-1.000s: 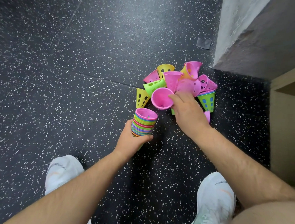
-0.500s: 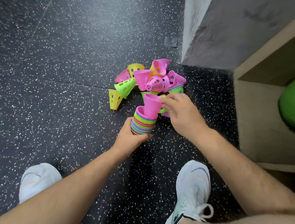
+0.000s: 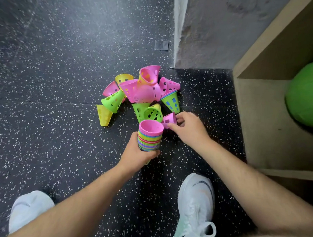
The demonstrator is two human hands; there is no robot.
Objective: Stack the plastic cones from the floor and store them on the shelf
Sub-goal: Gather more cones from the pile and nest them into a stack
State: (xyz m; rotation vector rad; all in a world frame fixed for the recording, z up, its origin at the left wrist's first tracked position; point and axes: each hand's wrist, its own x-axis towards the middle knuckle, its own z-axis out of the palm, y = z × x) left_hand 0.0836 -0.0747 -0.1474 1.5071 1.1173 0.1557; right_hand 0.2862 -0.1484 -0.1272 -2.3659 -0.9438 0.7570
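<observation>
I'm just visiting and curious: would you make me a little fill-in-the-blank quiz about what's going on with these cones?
The left hand grips a stack whose top cone is ____.
The right hand pinches a loose cone lying on its ____.
The ball in the shelf is ____.
The pile of other cones lies on the ____.
Missing words: pink; side; green; floor.
</observation>
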